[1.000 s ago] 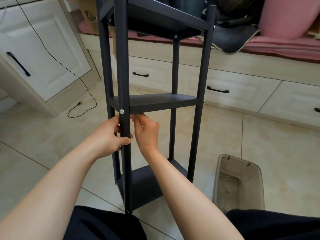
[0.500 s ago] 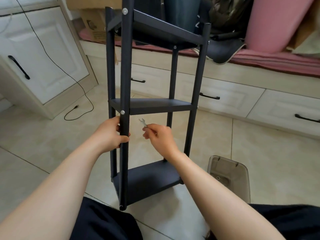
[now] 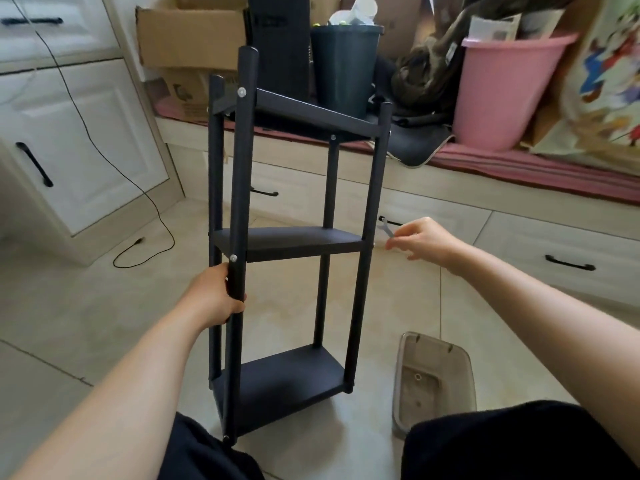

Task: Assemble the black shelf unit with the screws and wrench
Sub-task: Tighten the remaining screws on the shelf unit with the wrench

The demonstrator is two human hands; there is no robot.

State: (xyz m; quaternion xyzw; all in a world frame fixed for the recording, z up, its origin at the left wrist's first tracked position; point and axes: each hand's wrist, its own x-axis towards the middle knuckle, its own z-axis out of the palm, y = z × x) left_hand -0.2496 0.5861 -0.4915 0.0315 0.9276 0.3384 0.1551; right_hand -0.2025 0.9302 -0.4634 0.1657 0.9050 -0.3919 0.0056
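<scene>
The left hand point(image 3: 216, 296) curls its fingers around the near front post point(image 3: 241, 209) of the black shelf unit point(image 3: 294, 240), just below the middle-shelf screw point(image 3: 233, 258). The unit stands upright on the tiled floor point(image 3: 69, 299) between the person's knees, all three shelves in place. One-handed, it could tip or twist if that grip slackens. To the right, the right hand point(image 3: 427, 239) pinches the small wrench point(image 3: 387, 230) at its fingertips beside the right post; so light a pinch could drop it. A grey plastic bin point(image 3: 433, 379) lies on the floor, near right.
</scene>
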